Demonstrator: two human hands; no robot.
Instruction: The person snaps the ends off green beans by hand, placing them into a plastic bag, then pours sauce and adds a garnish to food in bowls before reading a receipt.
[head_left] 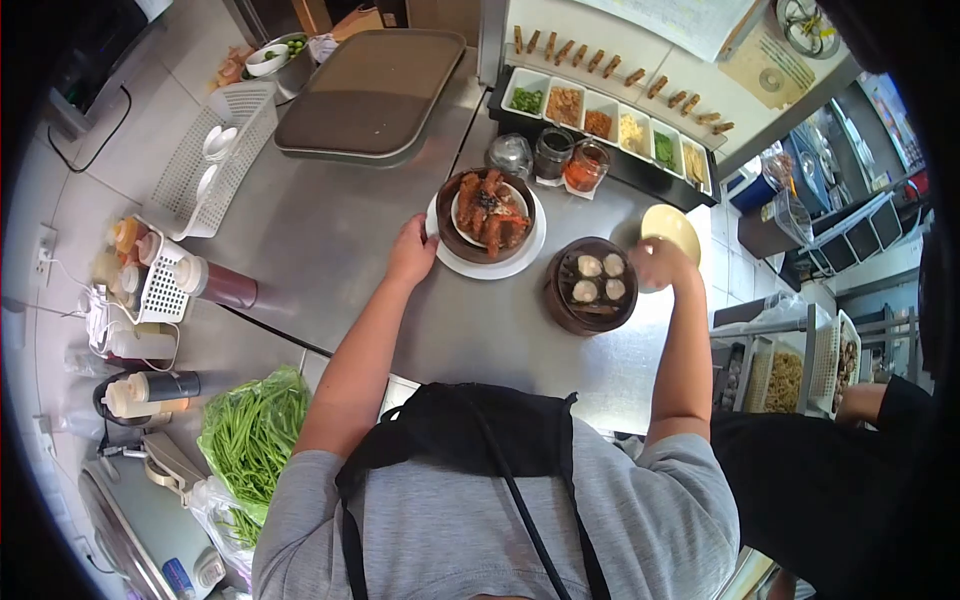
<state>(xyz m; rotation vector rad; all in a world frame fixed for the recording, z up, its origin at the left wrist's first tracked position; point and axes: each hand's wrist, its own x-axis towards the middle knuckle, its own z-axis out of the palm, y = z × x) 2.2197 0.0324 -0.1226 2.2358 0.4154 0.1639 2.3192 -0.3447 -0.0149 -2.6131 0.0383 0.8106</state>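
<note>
My left hand (412, 252) grips the left rim of a white plate (512, 266). On that plate stands a round brown steamer basket (447, 219), with a small bowl of dark reddish, sauced food that looks like chicken feet (492, 212) inside. A second brown steamer basket (568, 318) sits to the right, holding several pale, round dumplings (588, 266). Between this basket and a small yellow plate (671, 226) is my right hand (660, 264). It overlaps the yellow plate's lower edge, and motion smears its fingers.
Behind the baskets are glass jars (585, 168) and a black rack of topping containers (598, 124). A brown tray (370, 95) lies at the back left. Squeeze bottles (225, 282), a white basket (225, 150) and bagged greens (255, 435) line the left. Another person's dark clothing (810, 480) shows at right.
</note>
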